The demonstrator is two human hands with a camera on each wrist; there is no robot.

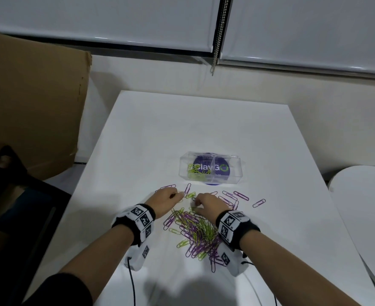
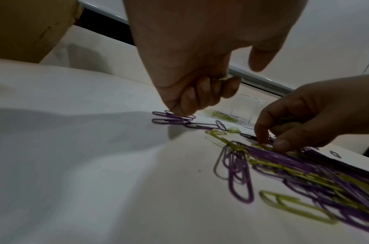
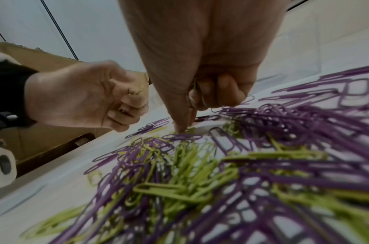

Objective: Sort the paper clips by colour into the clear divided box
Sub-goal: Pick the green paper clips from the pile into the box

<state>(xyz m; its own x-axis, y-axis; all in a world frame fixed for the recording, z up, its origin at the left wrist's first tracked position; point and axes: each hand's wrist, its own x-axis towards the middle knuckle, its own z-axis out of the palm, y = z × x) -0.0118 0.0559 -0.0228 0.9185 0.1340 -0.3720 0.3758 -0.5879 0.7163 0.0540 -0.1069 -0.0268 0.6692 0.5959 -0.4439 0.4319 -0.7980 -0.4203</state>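
A mixed pile of purple and green paper clips [image 1: 195,230] lies on the white table in front of me. Behind it stands the clear divided box [image 1: 230,171]; its left compartment holds green clips [image 1: 196,172], the right one looks empty. My left hand [image 1: 177,196] hovers at the pile's far left edge, fingers [image 2: 200,95] curled round a few green clips. My right hand [image 1: 195,203] reaches down into the pile's far end. Its thumb and forefinger [image 3: 180,127] pinch at a green clip while the other fingers keep another green clip [image 3: 194,85] tucked in.
Loose purple clips [image 1: 237,196] are scattered between the pile and the box. A brown cardboard sheet [image 1: 32,102] leans at the left, beside a dark chair [image 1: 16,195]. A round white table [image 1: 363,195] stands at the right. Window blinds hang behind.
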